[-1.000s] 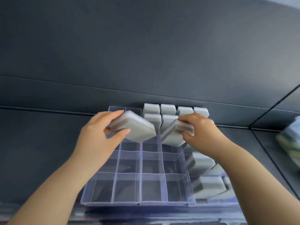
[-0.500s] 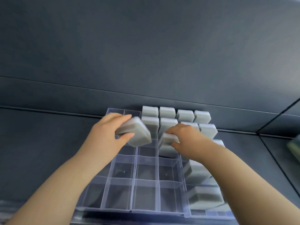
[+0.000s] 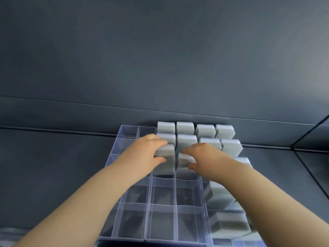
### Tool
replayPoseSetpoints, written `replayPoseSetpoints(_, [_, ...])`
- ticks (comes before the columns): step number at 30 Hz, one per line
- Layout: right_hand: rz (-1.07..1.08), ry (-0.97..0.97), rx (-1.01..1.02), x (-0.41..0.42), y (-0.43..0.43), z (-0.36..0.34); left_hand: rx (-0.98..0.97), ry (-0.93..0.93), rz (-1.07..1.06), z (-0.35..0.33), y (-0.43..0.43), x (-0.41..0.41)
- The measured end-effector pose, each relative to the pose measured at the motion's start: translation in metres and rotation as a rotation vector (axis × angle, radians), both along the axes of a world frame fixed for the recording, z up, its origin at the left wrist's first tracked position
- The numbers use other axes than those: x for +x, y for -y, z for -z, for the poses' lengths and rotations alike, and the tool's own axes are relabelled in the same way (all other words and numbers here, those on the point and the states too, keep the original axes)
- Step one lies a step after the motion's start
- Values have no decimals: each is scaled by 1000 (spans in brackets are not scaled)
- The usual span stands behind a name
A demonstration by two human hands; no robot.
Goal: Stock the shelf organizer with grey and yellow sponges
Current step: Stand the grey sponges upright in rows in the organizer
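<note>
In the organizer (image 3: pixel 149 204), left hand (image 3: pixel 142 155) and right hand (image 3: pixel 204 157), grips curled on grey sponges (image 3: pixel 166 163), open cells (image 3: pixel 162 222) nearer.

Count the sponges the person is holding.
2. The left hand grips the left sponge, the right hand pinches the right sponge; they are side by side at the organizer's third row from the back. Neither hand seems to hide another.
</note>
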State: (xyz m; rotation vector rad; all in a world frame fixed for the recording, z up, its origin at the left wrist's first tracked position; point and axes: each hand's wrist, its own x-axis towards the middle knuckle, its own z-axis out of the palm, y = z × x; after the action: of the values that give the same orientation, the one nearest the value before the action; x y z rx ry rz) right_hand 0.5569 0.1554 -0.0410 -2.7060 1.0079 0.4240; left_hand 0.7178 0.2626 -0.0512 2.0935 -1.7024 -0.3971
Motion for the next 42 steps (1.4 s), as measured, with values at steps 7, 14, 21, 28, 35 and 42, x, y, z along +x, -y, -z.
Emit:
replayPoseSetpoints(7, [6, 66, -8, -5, -2, -2, 105, 47, 54, 17, 13, -4])
replayPoseSetpoints(14, [42, 75, 7, -8, -2, 0, 65, 78, 63, 22, 17, -5])
replayPoseSetpoints(21, [46, 94, 10, -7, -2, 3, 34, 69, 32, 23, 13, -10])
replayPoseSetpoints(28, [36, 78, -12, -6, -4, 0, 72, 111, 27, 16, 7, -15])
replayPoseSetpoints(35, [70, 325, -77, -33, -5, -37, -27, 378, -15, -29, -8, -22])
replayPoseSetpoints(42, [131, 782, -201, -79, -26, -50, -520, 544, -66, -51, -46, -48])
